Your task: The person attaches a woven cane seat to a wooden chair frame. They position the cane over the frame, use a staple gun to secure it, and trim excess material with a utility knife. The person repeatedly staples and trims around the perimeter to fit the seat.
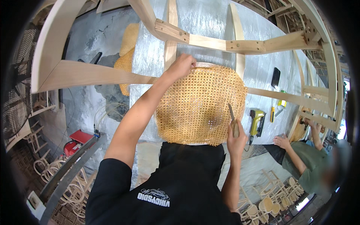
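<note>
A rounded panel of woven cane webbing (198,101) lies in front of me, its edges ragged, with a pale rim showing at its far and near sides. My left hand (182,66) is at the far edge, slightly left of the middle, fingers closed on the webbing's border. A tool with a wooden handle (235,128) and a narrow grey metal blade (231,111) is in my right hand (237,139), which is closed around the handle. Its blade points away from me over the right part of the webbing. Whether the tip touches the webbing I cannot tell.
Pale wooden frame bars (210,42) surround the panel on the plastic-covered table (150,48). On the right lie a yellow-green nail gun (256,122), a yellow-handled tool (272,114) and a black brush-like item (276,77). Another person (307,161) works at the right. More cane (125,56) lies far left.
</note>
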{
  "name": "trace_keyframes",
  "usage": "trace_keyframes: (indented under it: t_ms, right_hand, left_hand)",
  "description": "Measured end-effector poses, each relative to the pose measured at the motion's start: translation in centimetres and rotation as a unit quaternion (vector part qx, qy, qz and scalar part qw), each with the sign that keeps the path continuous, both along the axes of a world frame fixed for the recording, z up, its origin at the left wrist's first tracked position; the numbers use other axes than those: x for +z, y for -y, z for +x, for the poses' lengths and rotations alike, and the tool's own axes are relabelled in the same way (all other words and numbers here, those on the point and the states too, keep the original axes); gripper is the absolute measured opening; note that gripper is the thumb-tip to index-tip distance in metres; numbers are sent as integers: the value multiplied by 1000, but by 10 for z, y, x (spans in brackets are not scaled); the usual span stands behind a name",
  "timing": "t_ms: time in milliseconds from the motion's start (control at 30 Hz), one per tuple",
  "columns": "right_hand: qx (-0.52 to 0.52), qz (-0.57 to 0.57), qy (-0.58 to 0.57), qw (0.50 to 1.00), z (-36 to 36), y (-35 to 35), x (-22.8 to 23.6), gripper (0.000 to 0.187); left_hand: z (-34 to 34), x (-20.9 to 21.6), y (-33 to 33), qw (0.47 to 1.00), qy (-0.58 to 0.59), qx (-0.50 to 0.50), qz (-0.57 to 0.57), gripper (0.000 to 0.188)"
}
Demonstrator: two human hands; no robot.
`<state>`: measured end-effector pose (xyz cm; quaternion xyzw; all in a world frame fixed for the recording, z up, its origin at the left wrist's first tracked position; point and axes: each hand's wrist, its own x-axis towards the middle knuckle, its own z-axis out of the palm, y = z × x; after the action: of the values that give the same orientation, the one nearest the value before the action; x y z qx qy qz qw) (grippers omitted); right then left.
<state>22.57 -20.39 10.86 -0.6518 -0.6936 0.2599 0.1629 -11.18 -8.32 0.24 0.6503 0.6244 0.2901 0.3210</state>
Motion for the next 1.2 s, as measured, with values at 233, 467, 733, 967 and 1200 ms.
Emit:
trace_keyframes:
  t_ms: [233, 467, 733, 967, 1200]
  right_hand:
    - [23, -11, 10, 1000, -16, -24, -14, 43]
    - [147, 29, 85, 985, -88, -83, -13, 47]
    - [129, 2, 219, 967, -118, -89, -24, 45]
    - [110, -31, 266, 957, -133, -85, -24, 44]
    - [153, 38, 193, 968, -116, -100, -32, 44]
  left_hand:
    - [4, -4, 6, 999, -32, 27, 35, 23]
    - [2, -9, 2, 995, -33, 18, 90, 22]
    - [0, -5, -4, 994, -40, -11, 101, 32]
    - [1, -3, -8, 991, -72, -32, 106, 34]
    - [3, 3, -5, 989, -117, -47, 73, 39]
